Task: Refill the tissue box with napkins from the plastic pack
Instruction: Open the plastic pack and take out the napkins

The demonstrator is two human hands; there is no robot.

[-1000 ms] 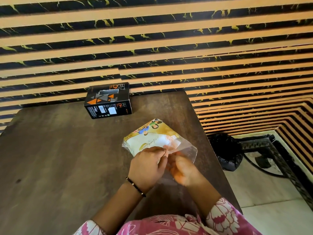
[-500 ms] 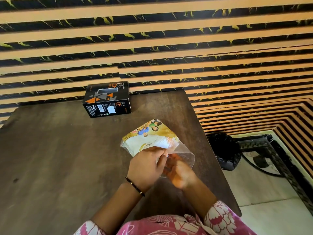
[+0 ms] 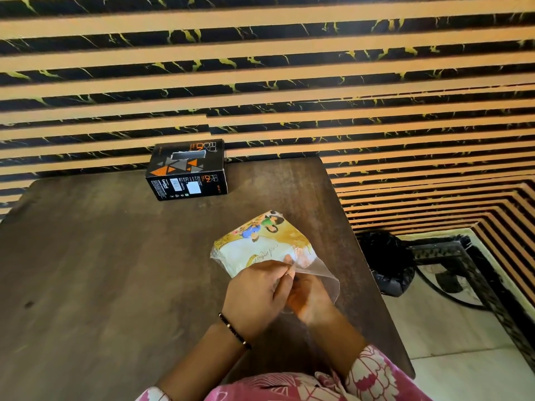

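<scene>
A clear plastic pack of napkins (image 3: 262, 244) with a yellow cartoon print lies on the dark wooden table (image 3: 101, 270), right of centre. My left hand (image 3: 256, 296) pinches the pack's near open end from above. My right hand (image 3: 311, 299) grips the loose clear flap of the same end, partly behind the plastic. The two hands touch each other at the opening. A black tissue box (image 3: 186, 169) with orange triangles and a slot on top stands at the far edge against the wall, well apart from both hands.
A striped black and tan wall rises right behind the table. The table's right edge runs close to the pack. On the floor to the right sit a black bag (image 3: 386, 261) and a dark metal frame (image 3: 451, 250).
The hands have stayed on the pack's near end. The right hand has worked further under the clear flap, and the flap has spread out a little to the right.
</scene>
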